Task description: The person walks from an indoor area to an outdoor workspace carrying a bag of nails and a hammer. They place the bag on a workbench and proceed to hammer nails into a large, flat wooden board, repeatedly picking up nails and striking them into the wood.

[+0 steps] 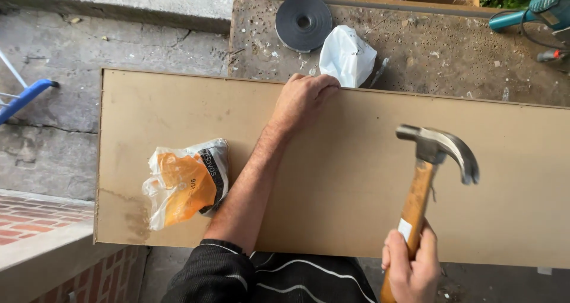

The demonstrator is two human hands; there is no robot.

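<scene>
hammer [436, 151] raised, right hand [411, 266] | left hand [304, 97] grips board [356, 178] edge

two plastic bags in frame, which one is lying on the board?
The orange-and-white bag, lying on the tan board beside the left forearm. The plain white bag sits off it, on the speckled worktop behind the left hand.

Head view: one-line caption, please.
Left hand steadies a fibreboard panel at its far edge; right hand holds a claw hammer raised.
</scene>
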